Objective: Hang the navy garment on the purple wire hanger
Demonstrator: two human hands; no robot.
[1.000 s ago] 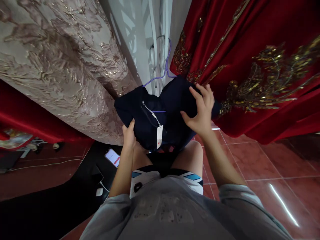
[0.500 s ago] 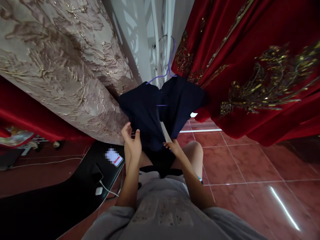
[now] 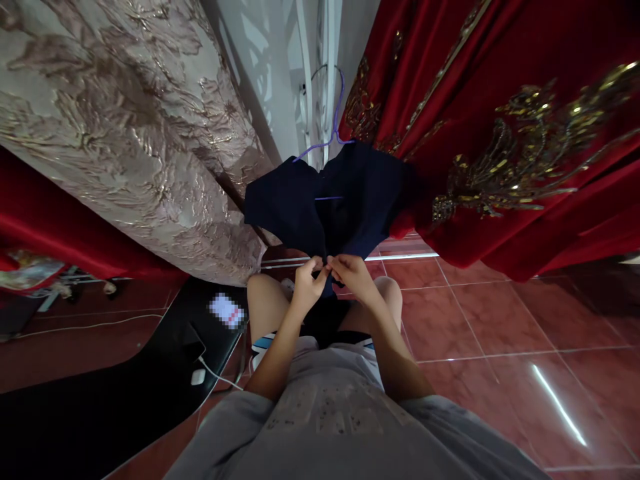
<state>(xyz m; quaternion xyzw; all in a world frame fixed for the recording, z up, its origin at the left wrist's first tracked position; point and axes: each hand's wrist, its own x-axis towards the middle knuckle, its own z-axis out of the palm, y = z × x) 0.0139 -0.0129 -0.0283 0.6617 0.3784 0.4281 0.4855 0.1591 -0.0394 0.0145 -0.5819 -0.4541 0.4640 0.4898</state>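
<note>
Red velvet gown with gold sequin embroidery (image 3: 500,133) hanging at right, beige brocade dress with metallic floral pattern (image 3: 125,127) hanging at left. Phone (image 3: 227,311) lying on black seat (image 3: 125,393), white charger cable (image 3: 215,377) trailing beside it, red glossy floor tiles (image 3: 500,320) showing.

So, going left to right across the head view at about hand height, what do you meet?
Phone on the black seat → left hand → right hand, both pinching the low front of the dark garment → red embroidered cloth.
</note>
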